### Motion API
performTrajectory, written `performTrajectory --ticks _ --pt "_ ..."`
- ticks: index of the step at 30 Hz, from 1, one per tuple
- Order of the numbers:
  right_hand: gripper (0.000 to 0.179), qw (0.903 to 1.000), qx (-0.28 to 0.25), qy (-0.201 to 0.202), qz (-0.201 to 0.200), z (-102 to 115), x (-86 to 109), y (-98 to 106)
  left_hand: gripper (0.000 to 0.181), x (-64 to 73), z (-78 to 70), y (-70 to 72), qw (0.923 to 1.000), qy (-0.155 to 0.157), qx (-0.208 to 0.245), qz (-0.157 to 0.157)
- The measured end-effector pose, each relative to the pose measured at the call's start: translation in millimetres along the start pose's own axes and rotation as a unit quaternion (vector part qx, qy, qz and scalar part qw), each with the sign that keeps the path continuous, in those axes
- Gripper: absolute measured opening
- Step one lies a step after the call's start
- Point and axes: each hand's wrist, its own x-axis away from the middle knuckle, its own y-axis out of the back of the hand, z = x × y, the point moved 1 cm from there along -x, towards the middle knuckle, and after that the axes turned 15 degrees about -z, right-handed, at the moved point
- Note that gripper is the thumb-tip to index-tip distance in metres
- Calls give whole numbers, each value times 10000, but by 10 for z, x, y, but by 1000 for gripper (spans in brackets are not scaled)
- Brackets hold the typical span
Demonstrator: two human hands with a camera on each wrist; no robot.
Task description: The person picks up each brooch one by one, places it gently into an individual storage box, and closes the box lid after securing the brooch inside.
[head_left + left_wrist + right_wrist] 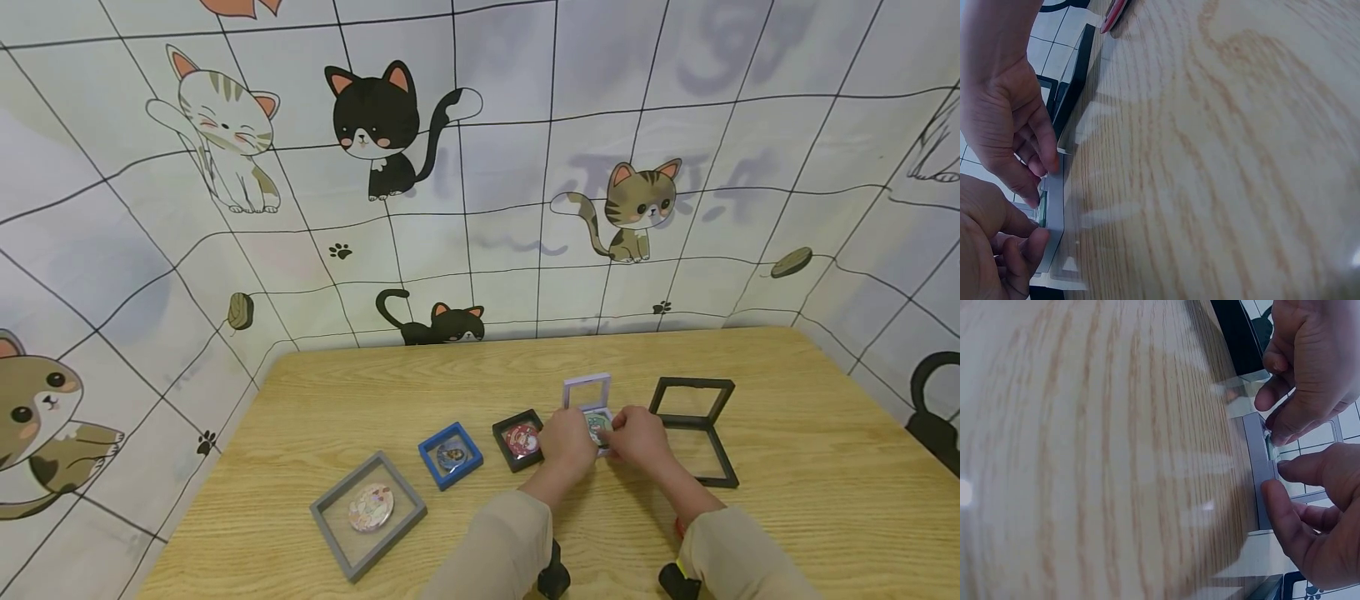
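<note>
A small pale purple display frame (587, 381) stands open on the table, its lid half tilted up at the back. A round green badge (597, 423) lies inside its lower half. My left hand (567, 442) grips the frame's left side with curled fingers, fingertips at its inner edge in the right wrist view. From the right, my right hand (639, 437) holds the frame, its thumb (1274, 492) on the front edge and another fingertip inside by the badge. The hands hide much of the lower half.
To the left lie a black frame (497, 429) with a red badge, a blue frame (428, 457) with a round badge and a larger grey frame (330, 533) with a pale one. An open black frame (722, 458) stands on the right. A cat-printed cloth (510, 208) hangs behind the table.
</note>
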Motion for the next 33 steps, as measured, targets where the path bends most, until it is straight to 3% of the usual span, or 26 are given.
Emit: performTrajectory --ticks 11,15,18,21,25,28,33 --pt "23 9959 622 655 32 28 52 131 15 -66 83 11 9992 137 362 -83" --pt "31 9962 548 593 326 27 86 150 13 -116 134 52 9973 264 550 -411" --pt "37 9966 479 448 501 17 99 133 22 -157 174 74 9933 241 997 -535" --pt "39 9967 423 449 530 5 99 113 40 -202 200 97 9910 153 1307 -246" --pt "35 9968 364 465 545 -6 95 101 63 -263 206 152 9901 -15 1362 330" --pt "34 9970 311 427 559 -9 89 101 63 -296 197 192 9903 -258 1233 588" --pt "32 9980 148 250 567 -20 82 103 56 -308 185 223 9882 -487 1253 739"
